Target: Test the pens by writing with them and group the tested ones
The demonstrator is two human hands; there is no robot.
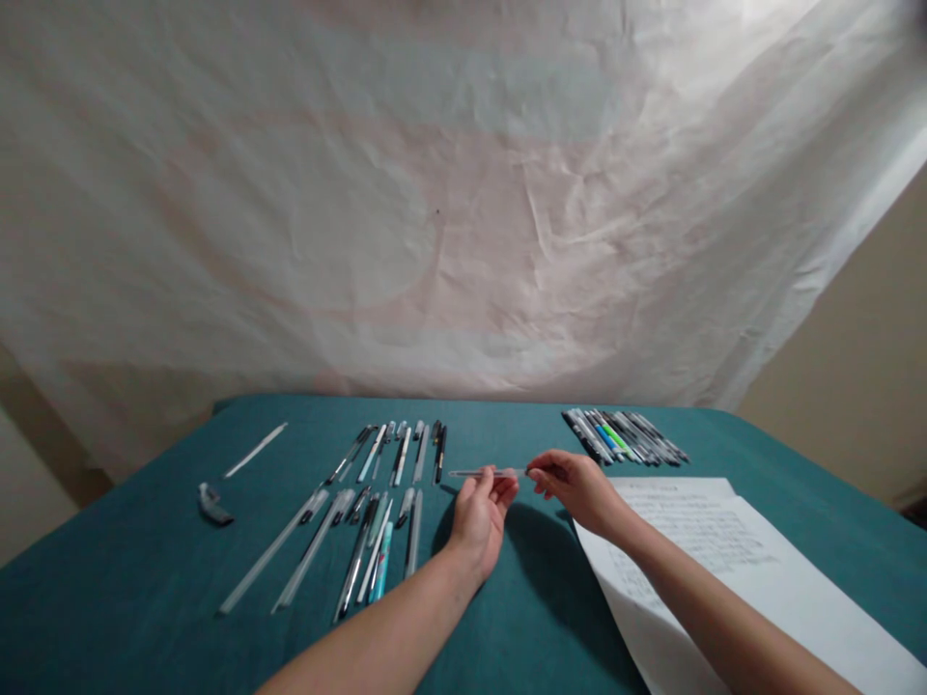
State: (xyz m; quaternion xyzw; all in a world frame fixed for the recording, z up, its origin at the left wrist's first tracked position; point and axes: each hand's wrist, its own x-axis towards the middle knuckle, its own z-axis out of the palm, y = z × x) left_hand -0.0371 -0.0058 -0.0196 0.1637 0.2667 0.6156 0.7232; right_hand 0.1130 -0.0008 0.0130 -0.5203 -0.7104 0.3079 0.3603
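fingers [501, 486], left and right, tight on clear pen [469, 473]

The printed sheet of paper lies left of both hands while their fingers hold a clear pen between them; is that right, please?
Not quite: the head view shows the printed sheet of paper lying to the right of both hands, not the left. The rest holds: the left hand and right hand hold the clear pen between their fingers.

Plain room, improvised work corner: teal-clothed table [145, 598], crumpled white sheet [435, 193] behind, beige wall [855, 367].
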